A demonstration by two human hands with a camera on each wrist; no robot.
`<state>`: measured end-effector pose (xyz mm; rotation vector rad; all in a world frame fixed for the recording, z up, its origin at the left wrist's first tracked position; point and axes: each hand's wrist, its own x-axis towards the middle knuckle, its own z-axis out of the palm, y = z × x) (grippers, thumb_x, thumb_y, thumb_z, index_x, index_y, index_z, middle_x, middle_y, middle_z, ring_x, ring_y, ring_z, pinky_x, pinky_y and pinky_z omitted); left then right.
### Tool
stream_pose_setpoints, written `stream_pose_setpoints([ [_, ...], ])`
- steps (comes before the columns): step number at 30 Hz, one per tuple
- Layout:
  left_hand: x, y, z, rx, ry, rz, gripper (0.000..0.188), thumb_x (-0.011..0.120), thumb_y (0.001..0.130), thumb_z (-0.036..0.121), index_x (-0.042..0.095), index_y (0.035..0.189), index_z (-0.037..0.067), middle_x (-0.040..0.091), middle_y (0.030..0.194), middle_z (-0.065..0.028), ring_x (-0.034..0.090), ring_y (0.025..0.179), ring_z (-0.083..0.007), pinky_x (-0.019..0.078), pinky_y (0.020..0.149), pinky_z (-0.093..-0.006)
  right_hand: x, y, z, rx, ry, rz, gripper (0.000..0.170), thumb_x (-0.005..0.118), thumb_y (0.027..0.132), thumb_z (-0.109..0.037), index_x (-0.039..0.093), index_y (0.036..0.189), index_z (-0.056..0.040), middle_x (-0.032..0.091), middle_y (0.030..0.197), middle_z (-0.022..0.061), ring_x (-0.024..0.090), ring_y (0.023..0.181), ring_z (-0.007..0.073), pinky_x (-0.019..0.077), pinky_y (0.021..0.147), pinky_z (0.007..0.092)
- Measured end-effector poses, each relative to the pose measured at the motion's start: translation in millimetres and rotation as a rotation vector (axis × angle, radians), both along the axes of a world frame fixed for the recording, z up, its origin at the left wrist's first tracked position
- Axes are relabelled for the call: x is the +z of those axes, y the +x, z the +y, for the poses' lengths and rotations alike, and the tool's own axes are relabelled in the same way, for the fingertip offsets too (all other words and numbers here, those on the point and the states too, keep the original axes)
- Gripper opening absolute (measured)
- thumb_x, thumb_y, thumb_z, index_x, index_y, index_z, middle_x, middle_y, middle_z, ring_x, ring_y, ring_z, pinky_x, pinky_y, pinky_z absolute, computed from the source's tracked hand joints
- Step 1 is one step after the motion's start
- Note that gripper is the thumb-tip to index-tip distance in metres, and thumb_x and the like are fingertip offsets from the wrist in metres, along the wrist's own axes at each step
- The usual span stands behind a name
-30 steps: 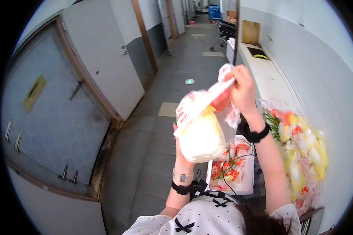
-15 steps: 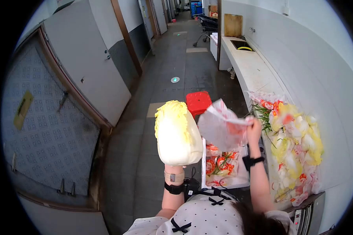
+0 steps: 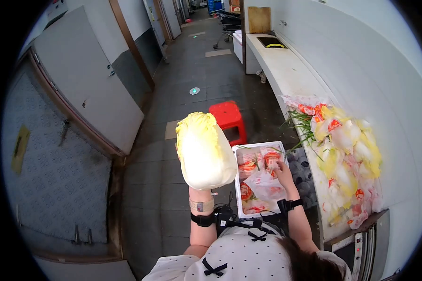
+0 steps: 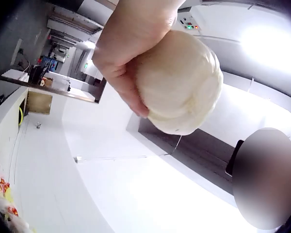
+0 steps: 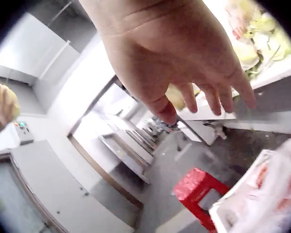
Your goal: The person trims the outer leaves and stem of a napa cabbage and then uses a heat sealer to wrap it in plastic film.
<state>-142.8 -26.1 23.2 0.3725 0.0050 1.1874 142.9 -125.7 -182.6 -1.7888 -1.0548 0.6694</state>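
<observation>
A napa cabbage (image 3: 206,157), white with yellow frilled leaf tips, is held up at chest height, bare of wrapping. My left hand (image 4: 136,46) grips it, thumb and fingers wrapped about its side; in the head view the cabbage hides most of that hand. Over the white foam box (image 3: 237,187) is my right hand (image 3: 284,175), its fingers spread and holding nothing, as the right wrist view (image 5: 174,63) shows. A crumpled plastic wrapper (image 3: 265,184) with red print lies just below it, on other red-and-white wrappers (image 3: 248,164) in the box.
A red stool (image 3: 227,114) stands beyond the box. Along the right wall runs a white counter (image 3: 286,70) with a heap of cabbages (image 3: 349,154), wrappers and green leaves (image 3: 302,124). Dark round things (image 3: 302,173) sit between box and counter. A door (image 3: 86,79) stands at left.
The wrapper came off the cabbage, and my right hand carried it down to the box and let go. My left hand keeps the cabbage upright. The view has swung right.
</observation>
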Motion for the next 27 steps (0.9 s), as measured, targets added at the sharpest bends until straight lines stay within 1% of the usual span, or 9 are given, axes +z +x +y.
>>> stream_pose_setpoints([
  [1,7,2,-3,-0.043,-0.011,-0.070,0.062,0.040,0.087,0.053,0.036,0.134,0.012,0.044,0.131,-0.0137,0.047,0.114,-0.0376,0.0417,0.090,-0.0541,23,-10,7,0.063,0.114,0.159,0.034,0.055,0.085,-0.011,0.049,0.116,0.0016,0.058,0.109,0.0159,0.056,0.103,0.0252,0.0436,0.088,0.0317],
  [3,28,5,-15,-0.133,-0.040,-0.205,0.060,0.038,0.089,0.052,0.036,0.134,0.013,0.043,0.132,-0.0126,0.047,0.116,-0.0330,0.0402,0.094,-0.0493,90,-30,12,0.139,0.265,0.197,0.028,0.051,0.088,-0.008,0.051,0.115,0.0017,0.058,0.108,0.0124,0.055,0.103,0.0183,0.0440,0.086,0.0282],
  [7,26,11,-21,0.047,0.001,0.205,0.058,0.036,0.091,0.049,0.034,0.135,0.011,0.043,0.133,-0.0114,0.047,0.117,-0.0265,0.0400,0.097,-0.0423,203,-67,-7,0.273,0.546,0.530,0.036,0.048,0.090,-0.010,0.042,0.125,-0.0009,0.052,0.120,0.0129,0.051,0.112,0.0208,0.0410,0.092,0.0318],
  [10,20,19,-22,0.150,0.021,0.364,0.058,0.038,0.091,0.047,0.033,0.134,0.008,0.043,0.132,-0.0116,0.047,0.117,-0.0258,0.0412,0.096,-0.0407,227,-89,-15,0.473,0.625,0.374,0.047,0.049,0.091,-0.017,0.033,0.132,-0.0031,0.041,0.132,0.0144,0.040,0.123,0.0252,0.0332,0.100,0.0376],
  [13,23,26,-27,0.168,0.025,0.381,0.059,0.042,0.091,0.044,0.032,0.133,0.005,0.045,0.130,-0.0126,0.048,0.116,-0.0246,0.0422,0.095,-0.0376,219,-85,-15,0.508,0.586,0.266,0.056,0.047,0.092,-0.034,0.029,0.133,-0.0015,0.036,0.135,0.0155,0.037,0.125,0.0265,0.0359,0.098,0.0392],
  [16,21,26,-25,0.114,0.015,0.351,0.058,0.042,0.091,0.044,0.033,0.133,0.005,0.045,0.130,-0.0122,0.048,0.116,-0.0243,0.0426,0.094,-0.0372,206,-70,-18,0.445,0.596,0.407,0.047,0.047,0.092,-0.019,0.031,0.134,-0.0036,0.039,0.134,0.0123,0.038,0.125,0.0253,0.0301,0.102,0.0379],
  [21,10,28,-18,0.122,-0.047,0.380,0.058,0.041,0.090,0.045,0.033,0.133,0.006,0.045,0.130,-0.0118,0.049,0.115,-0.0246,0.0425,0.094,-0.0375,167,-47,1,0.191,0.455,0.433,0.041,0.048,0.091,-0.014,0.038,0.129,-0.0023,0.044,0.128,0.0143,0.045,0.117,0.0221,0.0354,0.095,0.0306],
  [24,3,29,-9,0.116,-0.096,0.354,0.060,0.039,0.090,0.048,0.033,0.134,0.008,0.044,0.131,-0.0112,0.048,0.117,-0.0258,0.0415,0.096,-0.0393,68,-10,22,-0.049,0.245,0.133,0.043,0.055,0.086,-0.012,0.042,0.125,-0.0015,0.051,0.118,0.0138,0.050,0.109,0.0230,0.0378,0.092,0.0295],
  [27,-6,28,4,0.133,-0.189,0.382,0.061,0.037,0.089,0.052,0.035,0.134,0.011,0.043,0.133,-0.0094,0.045,0.119,-0.0271,0.0389,0.098,-0.0436,-53,13,10,-0.221,-0.011,0.066,0.058,0.068,0.074,-0.024,0.044,0.121,0.0011,0.054,0.110,0.0198,0.052,0.105,0.0307,0.0400,0.090,0.0351],
])
